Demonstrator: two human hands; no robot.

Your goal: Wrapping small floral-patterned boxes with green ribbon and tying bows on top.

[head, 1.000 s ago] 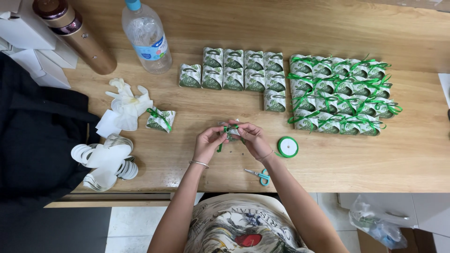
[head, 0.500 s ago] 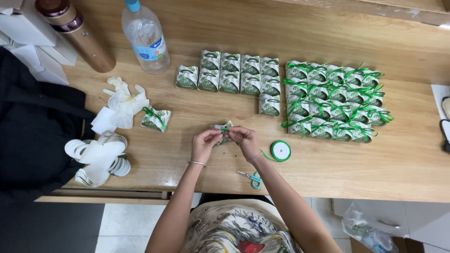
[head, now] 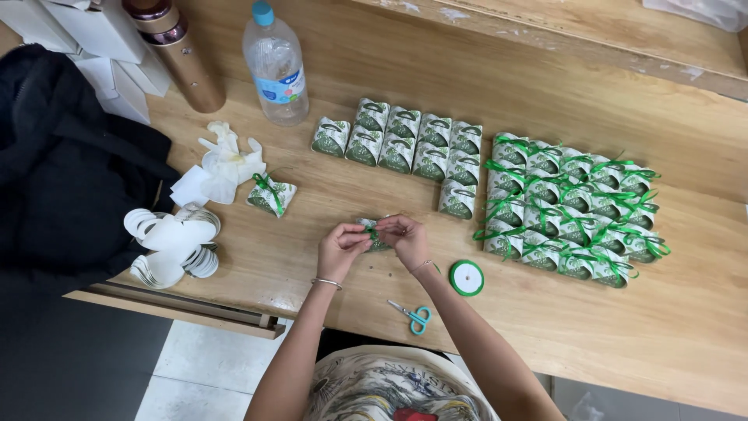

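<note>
Hands stay put since the earlier frame, only the view shifts slightly. Left hand (head: 340,248) and right hand (head: 403,235) both pinch a small green-and-white paper favour box (head: 375,234) with green ribbon, frame centre. Green ribbon spool (head: 466,277) and teal scissors (head: 411,315) lie lower right.

Bright, even light; sharp, soft shadows
</note>
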